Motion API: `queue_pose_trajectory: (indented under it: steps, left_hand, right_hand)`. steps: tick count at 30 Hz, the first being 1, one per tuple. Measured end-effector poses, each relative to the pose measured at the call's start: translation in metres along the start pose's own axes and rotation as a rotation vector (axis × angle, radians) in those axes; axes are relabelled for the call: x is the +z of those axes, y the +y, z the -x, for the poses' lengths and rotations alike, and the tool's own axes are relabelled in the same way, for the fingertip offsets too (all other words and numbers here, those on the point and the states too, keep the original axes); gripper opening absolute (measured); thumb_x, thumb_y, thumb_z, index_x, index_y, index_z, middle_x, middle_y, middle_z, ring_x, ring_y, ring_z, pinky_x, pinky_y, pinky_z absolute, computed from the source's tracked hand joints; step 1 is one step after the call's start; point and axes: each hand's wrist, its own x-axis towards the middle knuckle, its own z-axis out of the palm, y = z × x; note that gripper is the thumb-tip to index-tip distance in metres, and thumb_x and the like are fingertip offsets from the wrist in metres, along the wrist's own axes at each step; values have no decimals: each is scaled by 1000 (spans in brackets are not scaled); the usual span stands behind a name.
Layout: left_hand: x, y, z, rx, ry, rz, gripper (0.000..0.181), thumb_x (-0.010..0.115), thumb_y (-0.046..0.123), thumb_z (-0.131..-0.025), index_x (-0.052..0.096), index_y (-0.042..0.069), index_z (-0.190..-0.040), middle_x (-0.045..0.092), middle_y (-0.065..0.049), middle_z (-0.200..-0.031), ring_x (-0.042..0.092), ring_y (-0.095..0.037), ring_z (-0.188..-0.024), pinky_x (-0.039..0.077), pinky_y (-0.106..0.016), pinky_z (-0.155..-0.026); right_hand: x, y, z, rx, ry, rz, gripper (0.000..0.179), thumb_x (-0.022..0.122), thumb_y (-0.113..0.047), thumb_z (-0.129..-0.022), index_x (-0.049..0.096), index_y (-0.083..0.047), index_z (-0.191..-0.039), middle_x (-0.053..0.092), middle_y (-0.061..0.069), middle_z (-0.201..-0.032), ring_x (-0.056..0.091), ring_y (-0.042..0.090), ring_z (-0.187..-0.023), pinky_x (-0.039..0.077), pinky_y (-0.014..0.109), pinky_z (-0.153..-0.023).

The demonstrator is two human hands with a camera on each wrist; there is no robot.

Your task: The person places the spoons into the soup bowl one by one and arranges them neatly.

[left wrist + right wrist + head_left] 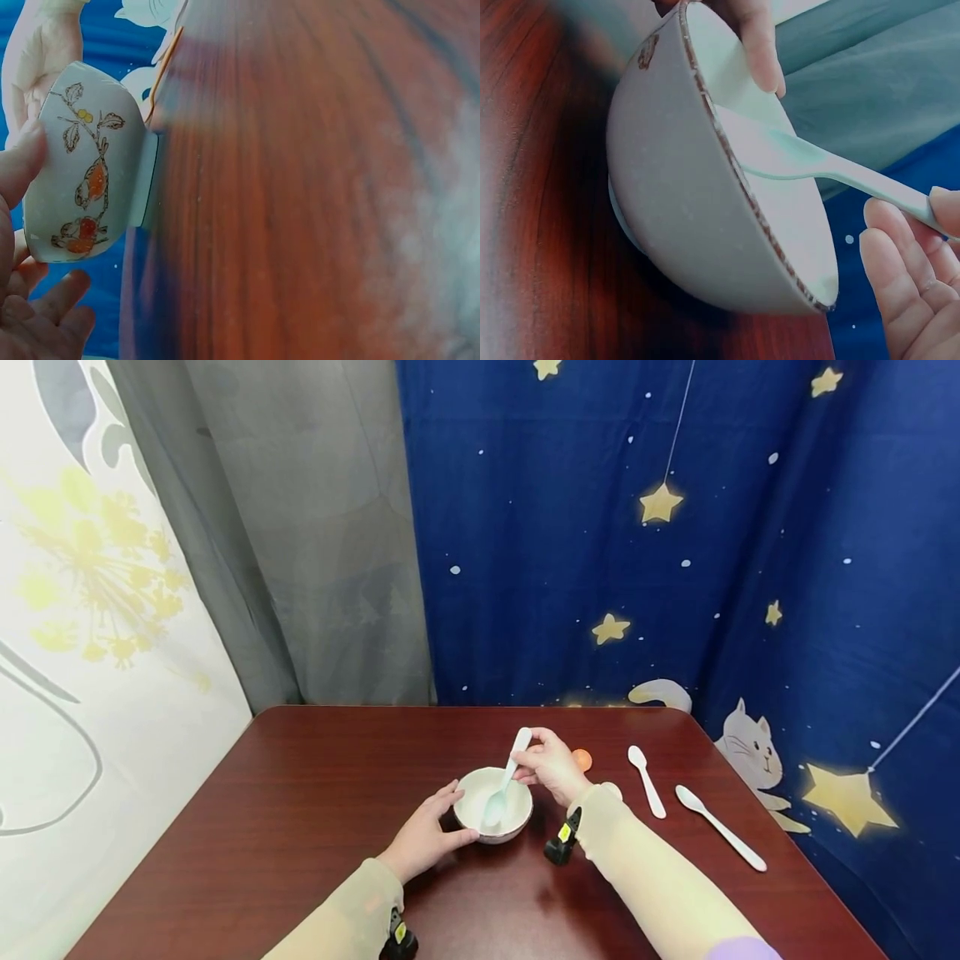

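A white bowl [511,837] with a brown rim stands on the table. Painted twigs and orange birds decorate its outer wall [90,169]. My left hand [427,835] holds it from the left, thumb at the near side and fingertips at the far left rim. In my right hand [551,767] the handle of a pale mint-white spoon [840,169] is pinched between thumb and fingers. The spoon slants down, its head inside the bowl. In the head view the bowl's inside shows only white around the spoon head.
Two more white spoons, a shorter one [647,782] and a longer one [720,827], lie to the right. An orange round thing [582,760] and a white rounded thing [612,791] sit partly behind my right arm. Curtains [525,568] hang beyond the dark red table [322,777].
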Motion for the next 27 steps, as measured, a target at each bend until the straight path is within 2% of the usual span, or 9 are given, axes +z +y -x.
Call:
queue_pose_trajectory:
  steps: [6,11,14,21,27]
  left_hand:
    - [3,0,3,-3,-8,2,82,75,50,-78,50,2,-139,36,-11,-152,34,-30,-138,33,-50,-108]
    - [3,0,2,10,10,-3,82,76,51,-77,51,3,-138,38,-11,-151,35,-30,-137,33,-50,-107]
    - [2,1,2,11,15,-9,82,76,51,-77,52,3,-138,38,-11,-151,36,-30,-137,34,-50,-107]
    - [-1,2,1,6,12,-13,83,76,50,-77,50,2,-139,37,-11,-151,33,-30,-138,32,-49,-108]
    - [1,1,1,12,8,-11,82,76,49,-78,50,0,-138,37,-14,-151,35,-32,-137,33,-51,-107]
  right_hand:
    - [7,2,-3,16,-86,111,44,66,2,-87,43,0,-124,66,9,-78,65,17,-57,57,31,-57]
    - [13,0,-6,25,-150,203,44,66,0,-88,44,0,-126,63,10,-80,65,18,-58,57,32,-58]
    - [15,-2,-8,23,-164,241,43,66,0,-88,45,-1,-125,62,10,-79,65,18,-58,57,33,-58]
    - [13,-4,-14,0,-184,248,39,66,2,-87,46,1,-121,61,9,-81,64,19,-60,56,35,-61]
    - [12,-1,-22,-64,-192,312,48,68,3,-86,47,-3,-128,59,10,-77,61,20,-65,56,35,-67]
